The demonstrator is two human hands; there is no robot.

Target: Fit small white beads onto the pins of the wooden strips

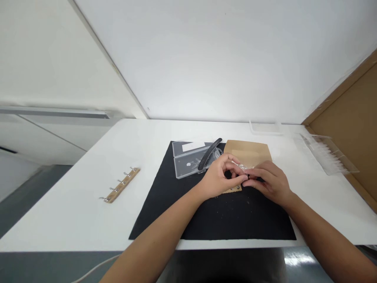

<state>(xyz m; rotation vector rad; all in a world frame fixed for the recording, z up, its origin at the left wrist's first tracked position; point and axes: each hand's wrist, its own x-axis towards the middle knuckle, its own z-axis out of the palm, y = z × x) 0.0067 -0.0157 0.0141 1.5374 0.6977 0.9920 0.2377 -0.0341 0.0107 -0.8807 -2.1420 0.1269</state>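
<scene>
My left hand point(221, 177) and my right hand point(269, 181) meet over the black mat point(218, 220), thumbs and fingertips pinched together. Whatever small thing sits between them is too small and too covered to name. Below my left hand, the edge of a tan piece point(235, 189) with small round metal dots shows on the mat. Just behind the fingers, some small whitish bits lie in front of a tan open box or folded card point(247, 151), partly hidden by my right hand.
Left of my hands lies an open clear plastic case point(188, 163) with small parts inside and a black curved handle point(209, 154) across it. A wooden strip with metal hooks point(122, 184) rests farther left. Clear trays point(266, 129) and a transparent pack point(326, 155) stand right.
</scene>
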